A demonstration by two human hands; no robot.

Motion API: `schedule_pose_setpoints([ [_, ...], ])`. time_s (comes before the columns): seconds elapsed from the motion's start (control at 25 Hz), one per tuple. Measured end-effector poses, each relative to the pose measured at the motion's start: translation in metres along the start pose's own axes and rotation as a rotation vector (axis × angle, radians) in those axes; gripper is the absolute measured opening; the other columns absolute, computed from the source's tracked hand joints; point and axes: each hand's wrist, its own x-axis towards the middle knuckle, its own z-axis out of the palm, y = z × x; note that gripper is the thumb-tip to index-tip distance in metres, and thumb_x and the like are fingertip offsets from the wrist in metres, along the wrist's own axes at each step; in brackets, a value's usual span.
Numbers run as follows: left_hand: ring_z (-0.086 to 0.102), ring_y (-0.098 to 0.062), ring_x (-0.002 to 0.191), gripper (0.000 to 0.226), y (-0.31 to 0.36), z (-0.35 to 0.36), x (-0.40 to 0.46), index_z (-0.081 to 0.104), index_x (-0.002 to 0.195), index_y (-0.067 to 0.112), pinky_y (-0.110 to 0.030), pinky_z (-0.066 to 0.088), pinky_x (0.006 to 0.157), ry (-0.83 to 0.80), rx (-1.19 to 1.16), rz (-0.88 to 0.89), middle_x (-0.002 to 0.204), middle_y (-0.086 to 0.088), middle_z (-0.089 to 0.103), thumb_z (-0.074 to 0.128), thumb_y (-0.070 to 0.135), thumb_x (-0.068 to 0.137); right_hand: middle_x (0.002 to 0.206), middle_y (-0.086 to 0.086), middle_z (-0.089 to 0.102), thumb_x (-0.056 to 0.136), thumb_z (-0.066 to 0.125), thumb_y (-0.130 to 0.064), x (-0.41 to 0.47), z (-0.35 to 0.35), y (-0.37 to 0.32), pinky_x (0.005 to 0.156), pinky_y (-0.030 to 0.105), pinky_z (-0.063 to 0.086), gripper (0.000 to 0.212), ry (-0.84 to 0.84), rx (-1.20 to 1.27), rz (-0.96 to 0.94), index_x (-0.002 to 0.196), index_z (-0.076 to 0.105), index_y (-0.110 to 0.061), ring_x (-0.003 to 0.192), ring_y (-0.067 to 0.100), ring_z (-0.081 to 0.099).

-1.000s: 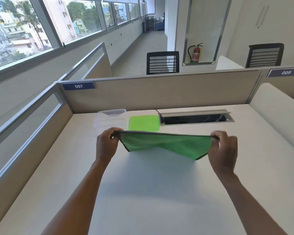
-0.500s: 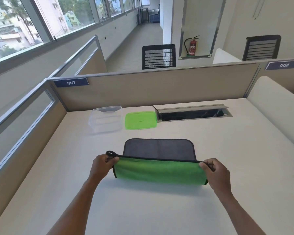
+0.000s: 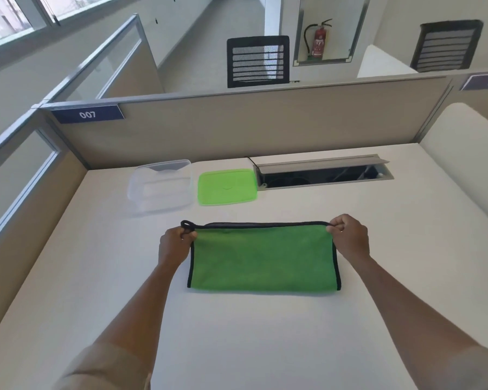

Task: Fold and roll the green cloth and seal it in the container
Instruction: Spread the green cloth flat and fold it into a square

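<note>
your left hand (image 3: 175, 246) pinched the far left corner of the green cloth (image 3: 262, 260), right by its small black hanging loop (image 3: 187, 224), and your right hand (image 3: 350, 237) pinched the far right corner, both sets of fingers curled shut on the black edging. between your hands the cloth lay flat on the desk (image 3: 265, 333), folded in half into a wide rectangle, its folded edge on the side nearer you and its two hemmed edges stacked under your fingertips. beyond your left hand sat the clear container (image 3: 161, 187), open, and just beside it, past the middle of the cloth, lay the green lid (image 3: 227, 187); farther right, the open cable tray (image 3: 321, 173) was sunk into the desk. the risk from there, i judged, was misaligned layers: if you let go unevenly, the top layer could creep and the later roll would come out skewed, too fat for the container. the loop might also snag under the lid's seal.
</note>
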Motion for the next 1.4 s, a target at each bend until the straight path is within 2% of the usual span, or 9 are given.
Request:
schedule_pose_setpoints([
  [0.24, 0.064, -0.022, 0.074, 0.009, 0.004, 0.019, 0.034, 0.072, 0.087, 0.017, -0.028, 0.041, 0.063, 0.034, -0.054, -0.036, 0.066, 0.008, 0.065, 0.069, 0.026, 0.087, 0.071, -0.011, 0.063, 0.082, 0.07, -0.021, 0.03, 0.023, 0.007, 0.055, 0.023, 0.038, 0.012, 0.01, -0.086, 0.065, 0.077, 0.06, -0.027, 0.066, 0.008, 0.059],
  [0.4, 0.064, -0.025, 0.08, 0.01, 0.005, 0.032, 0.049, 0.071, 0.091, 0.019, -0.026, 0.038, 0.058, 0.033, -0.027, -0.062, 0.076, 0.001, 0.071, 0.069, 0.025, 0.084, 0.083, -0.001, 0.069, 0.083, 0.067, -0.015, 0.038, 0.034, 0.021, 0.057, 0.024, 0.039, 0.008, -0.035, -0.092, 0.104, 0.085, 0.062, -0.021, 0.075, 0.018, 0.063],
  [0.56, 0.056, -0.028, 0.115, 0.051, 0.002, 0.038, 0.051, 0.052, 0.133, 0.02, -0.041, 0.048, 0.087, 0.078, 0.135, 0.003, 0.131, -0.006, 0.06, 0.069, 0.029, 0.086, 0.114, 0.013, 0.064, 0.083, 0.065, -0.008, 0.029, 0.044, 0.02, 0.083, 0.037, 0.047, 0.035, -0.049, -0.17, 0.121, 0.117, 0.057, -0.008, 0.102, 0.03, 0.058],
  [0.68, 0.042, -0.03, 0.134, 0.062, 0.005, 0.037, 0.058, 0.046, 0.144, 0.017, -0.049, 0.04, 0.105, 0.076, 0.31, 0.266, 0.148, -0.007, 0.048, 0.069, 0.029, 0.088, 0.114, 0.015, 0.061, 0.081, 0.063, -0.003, 0.004, 0.06, -0.007, 0.087, 0.045, 0.045, 0.04, 0.034, -0.369, -0.045, 0.12, 0.056, -0.007, 0.104, 0.037, 0.053],
  [0.84, 0.043, -0.026, 0.135, 0.054, 0.017, 0.043, 0.074, 0.053, 0.142, 0.02, -0.044, 0.036, 0.108, -0.193, 0.496, 0.474, 0.141, -0.009, 0.056, 0.066, 0.034, 0.091, 0.104, 0.012, 0.063, 0.081, 0.066, -0.003, -0.063, 0.109, -0.065, 0.084, 0.04, 0.046, 0.033, -0.088, -0.273, -0.342, 0.113, 0.061, -0.006, 0.095, 0.031, 0.057],
  [1.04, 0.051, -0.026, 0.118, 0.043, 0.019, 0.047, 0.081, 0.059, 0.129, 0.021, -0.042, 0.038, 0.095, -0.262, 0.642, 0.432, 0.124, -0.005, 0.062, 0.068, 0.036, 0.089, 0.105, 0.003, 0.061, 0.084, 0.067, -0.035, -0.152, 0.182, -0.118, 0.085, 0.038, 0.047, 0.035, -0.494, -0.227, -0.453, 0.11, 0.057, -0.015, 0.093, 0.02, 0.053],
  [1.16, 0.054, -0.026, 0.114, 0.04, 0.017, 0.045, 0.081, 0.062, 0.122, 0.018, -0.042, 0.039, 0.093, -0.28, 0.686, 0.389, 0.119, -0.005, 0.065, 0.065, 0.04, 0.089, 0.106, 0.005, 0.055, 0.077, 0.073, -0.044, -0.177, 0.207, -0.128, 0.081, 0.041, 0.043, 0.05, -0.516, -0.449, -0.529, 0.11, 0.052, -0.013, 0.093, 0.025, 0.049],
  [1.28, 0.056, -0.027, 0.113, 0.042, 0.014, 0.042, 0.08, 0.062, 0.123, 0.015, -0.042, 0.04, 0.093, -0.291, 0.708, 0.37, 0.119, -0.006, 0.064, 0.061, 0.043, 0.091, 0.104, 0.004, 0.053, 0.074, 0.075, -0.032, -0.189, 0.214, -0.132, 0.075, 0.04, 0.042, 0.043, -0.449, -0.586, -0.561, 0.105, 0.052, -0.013, 0.09, 0.026, 0.052],
  [1.4, 0.061, -0.03, 0.105, 0.041, 0.014, 0.04, 0.078, 0.06, 0.117, 0.011, -0.038, 0.044, 0.085, -0.327, 0.652, 0.311, 0.114, -0.01, 0.065, 0.061, 0.041, 0.089, 0.08, -0.004, 0.058, 0.06, 0.077, -0.016, -0.195, 0.214, -0.138, 0.057, 0.031, 0.044, 0.031, -0.397, -0.688, -0.596, 0.086, 0.06, -0.022, 0.068, 0.017, 0.057],
])
